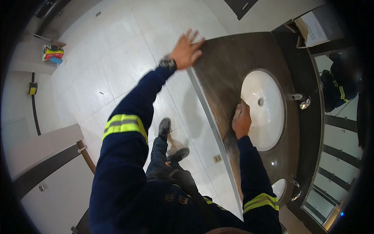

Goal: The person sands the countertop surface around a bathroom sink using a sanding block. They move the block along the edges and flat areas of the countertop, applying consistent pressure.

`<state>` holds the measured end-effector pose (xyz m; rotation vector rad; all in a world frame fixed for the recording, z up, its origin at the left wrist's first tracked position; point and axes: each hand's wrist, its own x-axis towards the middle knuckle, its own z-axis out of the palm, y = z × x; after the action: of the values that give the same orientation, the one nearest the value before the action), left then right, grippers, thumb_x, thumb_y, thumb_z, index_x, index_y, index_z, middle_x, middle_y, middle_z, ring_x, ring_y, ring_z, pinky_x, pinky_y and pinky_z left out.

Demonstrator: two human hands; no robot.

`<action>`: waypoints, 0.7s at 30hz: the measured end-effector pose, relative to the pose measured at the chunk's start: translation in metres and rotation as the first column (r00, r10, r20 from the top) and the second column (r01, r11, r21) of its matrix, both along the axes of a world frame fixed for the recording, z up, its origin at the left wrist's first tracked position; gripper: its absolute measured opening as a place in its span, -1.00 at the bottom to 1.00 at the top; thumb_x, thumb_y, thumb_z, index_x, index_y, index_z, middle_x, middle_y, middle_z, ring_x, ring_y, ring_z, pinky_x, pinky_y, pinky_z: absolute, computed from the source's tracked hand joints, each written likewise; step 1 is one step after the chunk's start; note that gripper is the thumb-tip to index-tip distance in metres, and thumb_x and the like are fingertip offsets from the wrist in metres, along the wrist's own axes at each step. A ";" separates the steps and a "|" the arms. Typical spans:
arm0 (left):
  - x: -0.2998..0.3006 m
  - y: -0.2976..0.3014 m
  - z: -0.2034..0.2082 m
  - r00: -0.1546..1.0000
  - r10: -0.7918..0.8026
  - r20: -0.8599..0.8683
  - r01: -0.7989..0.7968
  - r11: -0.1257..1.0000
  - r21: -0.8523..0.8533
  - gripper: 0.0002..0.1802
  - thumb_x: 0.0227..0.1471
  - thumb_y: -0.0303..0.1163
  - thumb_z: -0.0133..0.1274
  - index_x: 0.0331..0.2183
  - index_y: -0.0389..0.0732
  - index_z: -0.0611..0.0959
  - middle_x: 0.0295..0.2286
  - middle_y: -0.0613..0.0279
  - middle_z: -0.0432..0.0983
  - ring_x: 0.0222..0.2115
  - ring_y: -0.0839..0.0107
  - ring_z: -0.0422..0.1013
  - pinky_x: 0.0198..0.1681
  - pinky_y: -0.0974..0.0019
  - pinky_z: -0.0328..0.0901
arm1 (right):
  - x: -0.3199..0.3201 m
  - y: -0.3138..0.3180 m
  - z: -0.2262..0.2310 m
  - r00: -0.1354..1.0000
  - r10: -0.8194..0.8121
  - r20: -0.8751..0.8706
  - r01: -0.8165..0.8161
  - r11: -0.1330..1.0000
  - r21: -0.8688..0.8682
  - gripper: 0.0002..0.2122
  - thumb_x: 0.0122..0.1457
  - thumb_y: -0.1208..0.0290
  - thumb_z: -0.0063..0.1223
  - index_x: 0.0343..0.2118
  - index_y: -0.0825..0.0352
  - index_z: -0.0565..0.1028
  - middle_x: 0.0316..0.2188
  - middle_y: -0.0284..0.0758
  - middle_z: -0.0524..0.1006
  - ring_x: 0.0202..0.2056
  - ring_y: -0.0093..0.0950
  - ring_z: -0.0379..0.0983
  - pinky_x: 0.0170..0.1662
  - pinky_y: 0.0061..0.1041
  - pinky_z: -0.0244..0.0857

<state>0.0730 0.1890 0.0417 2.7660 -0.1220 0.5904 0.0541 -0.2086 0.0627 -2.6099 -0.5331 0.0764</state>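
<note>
My left hand (187,50) is open, its fingers spread and a little blurred, beside the far front corner of a dark brown countertop (226,58). Whether its fingertips touch the edge I cannot tell. A watch sits on that wrist. At the front rim of the white oval sink (269,124), my right hand (242,121) is closed, fingers pressed together, with its back turned up. What it grips, if anything, is hidden under the fingers. The metal faucet (299,97) stands behind the basin, and the drain (260,101) shows at its middle.
A second sink (279,188) is set nearer along the counter. An opened cardboard box (317,29) sits at the far right, above the mirror (339,113). Pale floor tiles (120,58) lie to the left, with a bright red and yellow bag (52,52) by the wall.
</note>
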 end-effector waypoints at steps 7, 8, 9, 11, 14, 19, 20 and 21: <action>-0.048 -0.117 -0.002 0.948 -0.306 -0.092 0.306 0.952 -0.008 -0.25 0.32 -0.01 -0.07 0.44 0.04 0.25 0.48 -0.03 -0.07 0.49 -0.18 -0.23 0.50 -0.27 -0.25 | 0.001 -0.013 0.002 1.000 -0.023 -0.010 0.023 0.999 -0.026 -0.61 0.51 0.23 -0.21 0.24 0.31 0.44 0.17 -0.08 0.49 0.16 -0.03 0.45 0.18 -0.14 0.37; -0.027 -0.082 0.006 0.975 -0.169 -0.146 0.178 0.983 0.052 -0.26 0.33 -0.03 -0.09 0.45 0.04 0.24 0.47 -0.03 -0.06 0.49 -0.17 -0.23 0.50 -0.27 -0.24 | -0.001 -0.015 0.002 1.000 -0.026 -0.002 0.026 0.999 -0.034 -0.61 0.51 0.23 -0.21 0.24 0.31 0.44 0.17 -0.08 0.49 0.16 -0.03 0.45 0.18 -0.14 0.37; -0.010 -0.039 0.002 0.996 -0.061 -0.070 0.065 0.997 0.053 -0.27 0.34 -0.04 -0.10 0.45 0.04 0.23 0.47 -0.05 -0.04 0.49 -0.17 -0.23 0.50 -0.27 -0.23 | -0.003 -0.010 0.001 1.000 -0.011 -0.009 0.010 1.000 -0.020 -0.61 0.51 0.23 -0.21 0.24 0.31 0.44 0.17 -0.08 0.49 0.16 -0.02 0.45 0.18 -0.14 0.37; 0.010 0.025 0.003 0.992 0.092 0.086 -0.086 0.994 -0.065 -0.29 0.36 -0.07 -0.12 0.45 0.04 0.23 0.44 -0.09 0.03 0.48 -0.19 -0.19 0.48 -0.30 -0.19 | 0.000 -0.001 -0.001 1.000 0.021 -0.022 -0.020 1.000 0.014 -0.61 0.51 0.24 -0.21 0.24 0.31 0.43 0.18 -0.08 0.49 0.15 -0.02 0.45 0.18 -0.14 0.38; 0.004 0.000 0.001 0.998 0.052 0.047 -0.051 0.998 -0.024 -0.30 0.36 -0.07 -0.09 0.44 0.06 0.26 0.45 -0.07 0.00 0.47 -0.22 -0.18 0.48 -0.30 -0.17 | 0.000 -0.005 0.001 1.000 0.011 0.011 -0.010 1.000 -0.016 -0.62 0.51 0.24 -0.20 0.23 0.31 0.45 0.17 -0.07 0.50 0.14 0.00 0.46 0.17 -0.13 0.38; -0.095 -0.202 -0.009 0.932 -0.347 -0.108 0.340 0.937 -0.075 -0.25 0.26 -0.09 0.01 0.43 0.07 0.30 0.46 -0.01 0.00 0.49 -0.13 -0.20 0.48 -0.33 -0.20 | -0.004 -0.020 -0.005 1.000 0.010 0.021 -0.009 0.999 -0.036 -0.63 0.51 0.23 -0.18 0.22 0.29 0.47 0.16 -0.06 0.50 0.12 0.00 0.47 0.15 -0.11 0.39; -0.111 -0.227 -0.013 0.899 -0.406 -0.166 0.411 0.912 -0.005 -0.26 0.27 -0.09 0.00 0.43 0.07 0.30 0.45 -0.01 0.02 0.49 -0.12 -0.19 0.48 -0.34 -0.21 | 0.001 -0.010 -0.001 1.000 0.019 0.014 -0.019 1.000 -0.003 -0.63 0.51 0.23 -0.17 0.21 0.29 0.47 0.15 -0.06 0.50 0.12 0.00 0.47 0.15 -0.11 0.40; -0.104 -0.224 -0.014 0.904 -0.373 -0.212 0.383 0.924 0.011 -0.26 0.28 -0.09 -0.01 0.43 0.06 0.31 0.45 -0.02 0.04 0.49 -0.13 -0.18 0.48 -0.34 -0.21 | 0.004 -0.010 -0.002 1.000 0.015 0.027 -0.015 1.000 0.003 -0.63 0.50 0.22 -0.17 0.21 0.29 0.47 0.15 -0.06 0.50 0.12 0.00 0.48 0.14 -0.11 0.40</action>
<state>-0.0315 -0.0350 0.0279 2.7231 -0.6192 0.1990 0.0582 -0.2183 0.0611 -2.6077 -0.5623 0.0449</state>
